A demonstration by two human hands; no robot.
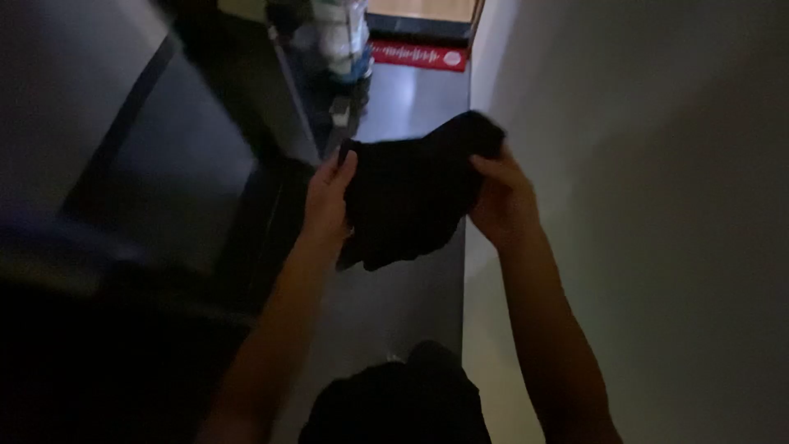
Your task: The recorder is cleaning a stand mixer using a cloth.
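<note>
A piece of black cloth [411, 193] hangs in front of me in the dim head view, held up between both hands. My left hand [329, 201] grips its left edge with the thumb on top. My right hand [503, 201] pinches its upper right corner. The lower part of the cloth droops loose above the dark floor [394, 304]. More black fabric [394, 403] sits low in the frame beneath my arms.
A pale wall [657, 205] runs along the right. Dark furniture with a glossy panel [164, 164] fills the left. A red mat [419, 56] lies at a doorway far ahead, with a pale blurred object [337, 37] next to it.
</note>
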